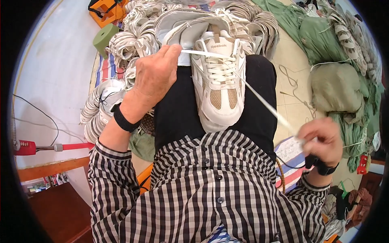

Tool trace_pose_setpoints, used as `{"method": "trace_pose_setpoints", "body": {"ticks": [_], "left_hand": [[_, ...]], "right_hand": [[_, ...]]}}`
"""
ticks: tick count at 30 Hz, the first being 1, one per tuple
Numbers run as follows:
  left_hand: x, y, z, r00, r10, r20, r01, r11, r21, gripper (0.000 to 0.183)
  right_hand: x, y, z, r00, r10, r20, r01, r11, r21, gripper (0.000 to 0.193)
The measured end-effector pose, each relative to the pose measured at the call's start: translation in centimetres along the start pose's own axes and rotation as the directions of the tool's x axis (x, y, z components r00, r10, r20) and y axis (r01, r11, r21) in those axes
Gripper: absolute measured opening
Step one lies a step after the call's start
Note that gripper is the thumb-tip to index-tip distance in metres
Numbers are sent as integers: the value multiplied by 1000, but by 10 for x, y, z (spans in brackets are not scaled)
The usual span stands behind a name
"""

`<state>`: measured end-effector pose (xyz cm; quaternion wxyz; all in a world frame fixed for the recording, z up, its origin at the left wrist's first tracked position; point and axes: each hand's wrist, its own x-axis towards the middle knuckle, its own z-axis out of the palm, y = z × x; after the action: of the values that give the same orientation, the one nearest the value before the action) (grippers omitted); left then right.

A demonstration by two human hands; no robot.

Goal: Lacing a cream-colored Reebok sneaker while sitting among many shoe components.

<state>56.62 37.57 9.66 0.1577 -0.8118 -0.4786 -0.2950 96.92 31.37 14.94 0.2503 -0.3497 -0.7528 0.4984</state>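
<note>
A beige and white sneaker [219, 97] rests across my lap, its toe toward me and its tongue standing up at the far end. Cream laces [222, 73] criss-cross its front through most of the eyelets. My left hand [157, 71], left of the shoe's collar, pinches one lace end, which runs taut to the upper eyelets. Out to the lower right, my right hand [322, 139] is slightly blurred, its fingers closed round the other lace end. That lace stretches tight in a long slant from the right side of the shoe.
Many stacked shoe uppers [137, 36] lie beyond my knees and to the left. Green cloth sacks [336, 85] line the right side. A loose cord [293, 81] lies on the tiled floor. An olive roll [106, 38] stands at the far left, near an orange stool [107, 12].
</note>
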Motion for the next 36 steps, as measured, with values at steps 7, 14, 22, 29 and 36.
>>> {"method": "trace_pose_setpoints", "body": {"ticks": [7, 14, 22, 29, 36], "left_hand": [[8, 2, 4, 997, -70, -18, 66, 984, -166, 8], [1, 4, 4, 994, -107, 9, 107, 975, -197, 7], [-3, 1, 10, 999, -35, 0, 34, 997, -64, 9], [-6, 7, 17, 1000, -21, -9, 21, 1000, -1, 9], [-10, 5, 20, 999, 31, -29, -29, 997, 69, 10]], "right_hand": [[59, 44, 27, 956, -142, -256, -61, 759, -648, 12], [156, 63, 47, 881, -421, -215, 235, 785, -573, 14], [179, 61, 53, 866, -498, 38, 302, 463, -833, 14], [180, 48, 66, 798, -578, 171, 369, 244, -897, 14], [178, 49, 82, 705, -708, -32, 349, 387, -853, 29]]}}
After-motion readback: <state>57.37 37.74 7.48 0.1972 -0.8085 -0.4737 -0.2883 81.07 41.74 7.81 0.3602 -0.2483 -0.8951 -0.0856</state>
